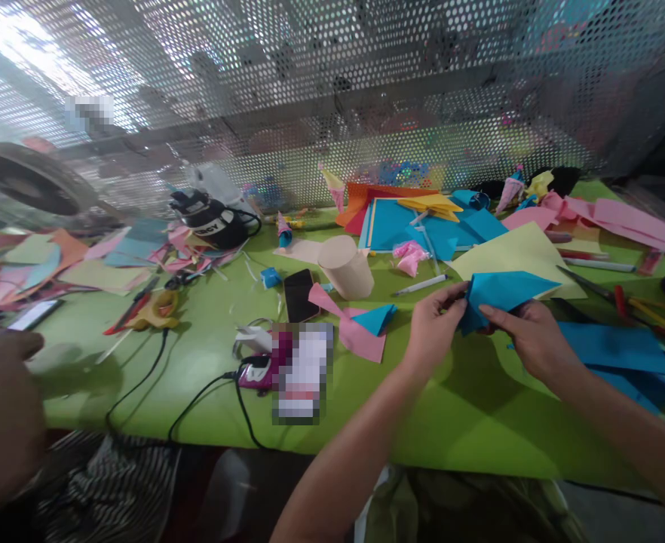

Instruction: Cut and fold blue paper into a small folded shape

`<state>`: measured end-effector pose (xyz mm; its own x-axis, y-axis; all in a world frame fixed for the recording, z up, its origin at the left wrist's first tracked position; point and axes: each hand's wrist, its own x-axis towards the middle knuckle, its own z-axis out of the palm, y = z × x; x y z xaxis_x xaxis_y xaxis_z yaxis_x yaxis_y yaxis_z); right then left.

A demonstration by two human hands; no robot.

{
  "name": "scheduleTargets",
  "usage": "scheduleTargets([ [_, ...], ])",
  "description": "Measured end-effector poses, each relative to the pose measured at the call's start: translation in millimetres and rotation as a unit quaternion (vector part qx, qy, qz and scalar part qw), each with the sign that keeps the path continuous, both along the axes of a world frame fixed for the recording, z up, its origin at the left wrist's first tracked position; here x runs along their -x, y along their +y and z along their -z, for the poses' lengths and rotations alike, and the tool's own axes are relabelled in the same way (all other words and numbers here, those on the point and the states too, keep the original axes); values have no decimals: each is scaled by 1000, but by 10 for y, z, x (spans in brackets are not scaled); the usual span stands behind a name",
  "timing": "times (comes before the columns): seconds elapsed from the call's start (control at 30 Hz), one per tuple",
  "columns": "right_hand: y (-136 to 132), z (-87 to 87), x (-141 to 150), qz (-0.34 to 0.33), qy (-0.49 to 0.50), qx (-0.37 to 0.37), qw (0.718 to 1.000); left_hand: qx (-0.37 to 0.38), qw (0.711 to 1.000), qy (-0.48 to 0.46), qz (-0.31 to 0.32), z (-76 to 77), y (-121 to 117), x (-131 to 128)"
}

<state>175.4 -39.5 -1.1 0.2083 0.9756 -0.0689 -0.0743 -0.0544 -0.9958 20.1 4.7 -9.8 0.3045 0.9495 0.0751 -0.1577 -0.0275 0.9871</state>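
A folded sheet of blue paper is held up between my two hands, its pointed end aimed to the right. My left hand pinches the paper's left edge with thumb and fingers. From below and the right, my right hand grips it, thumb on top and the other fingers partly hidden underneath. Behind the blue paper lies a pale yellow sheet. More blue paper rests on the green table to the right of my right hand. Left of my hands, a small folded blue piece lies on pink paper.
Scissors, a white pen and a beige paper cylinder lie around the green table. A black phone, a purple device and cables are left of centre. Another person's arm reaches in at far left.
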Motion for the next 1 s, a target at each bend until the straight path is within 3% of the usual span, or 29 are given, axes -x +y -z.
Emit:
scheduleTargets([
  [0.2,10,43,-28,1,8,1,1000,61,996,-44,36,-25,-4,10],
  [0.37,20,61,-12,44,41,9,998,66,995,-59,45,30,1,-21],
  [1.0,-16,15,-8,42,25,15,999,69,993,-68,66,46,-14,-24],
])
